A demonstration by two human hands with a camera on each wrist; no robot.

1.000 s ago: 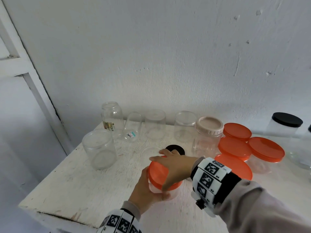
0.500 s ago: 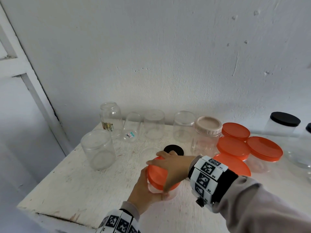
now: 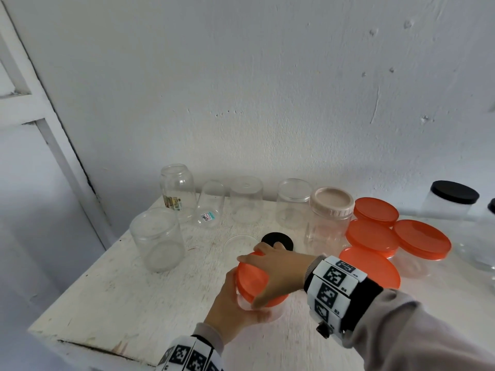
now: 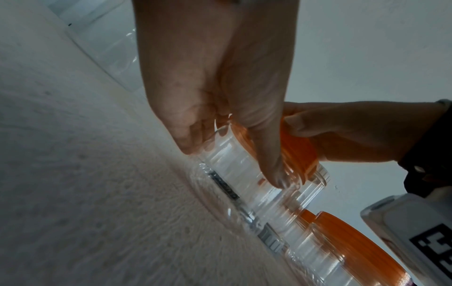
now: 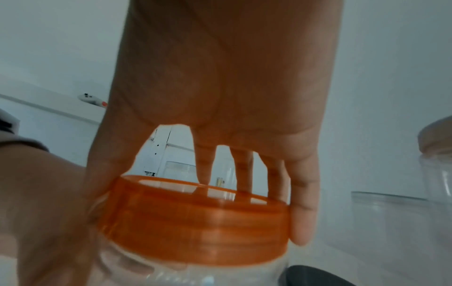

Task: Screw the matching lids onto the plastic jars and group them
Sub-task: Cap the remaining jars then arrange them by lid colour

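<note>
Head view: the clear jar [image 3: 267, 307] is mostly hidden behind both hands. A black-lidded jar [image 3: 491, 210] is cut off at the right edge. Sticker text [image 3: 208, 216] is illegible.

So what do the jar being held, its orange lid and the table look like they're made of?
Jar: clear plastic, apparently; glossy, ribbed, see-through. Orange lid: translucent plastic, since fingers show through its top. Table: probably white-painted wood, matte, scuffed, chipped along the front edge.
</note>
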